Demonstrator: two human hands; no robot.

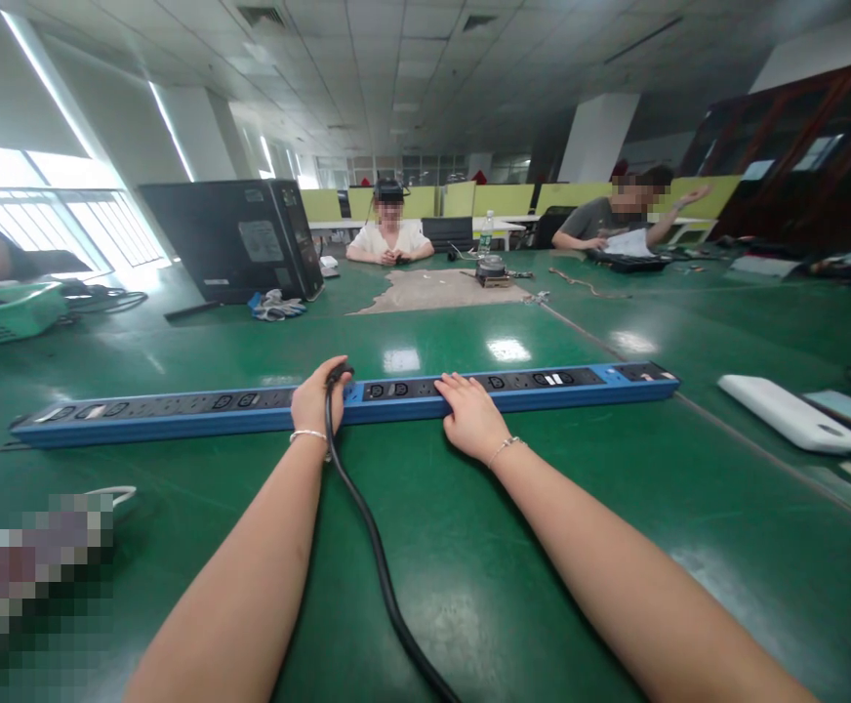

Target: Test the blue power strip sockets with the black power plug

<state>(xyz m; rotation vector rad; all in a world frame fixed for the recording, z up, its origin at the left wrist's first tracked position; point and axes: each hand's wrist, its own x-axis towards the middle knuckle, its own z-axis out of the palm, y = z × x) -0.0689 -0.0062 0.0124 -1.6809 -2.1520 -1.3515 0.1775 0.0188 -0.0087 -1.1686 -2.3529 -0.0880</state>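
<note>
A long blue power strip [411, 408] with black sockets lies across the green table in front of me. My left hand [314, 398] is closed around the plug end of a black power cord [374, 527], left of the strip's middle. The plug is at the strip's top face; my fingers partly hide it, and I cannot tell whether it sits in a socket. From there the cord runs down toward me between my forearms. My right hand [473, 415] grips the strip right of its middle, fingers over the top and thumb against the front side.
A white oblong device [791, 412] lies at right, a blurred-out object [22, 576] at lower left. Behind stand a black computer case [227, 239], gloves [277, 306] and a green basket [12, 310]. People sit across the table and at its left edge.
</note>
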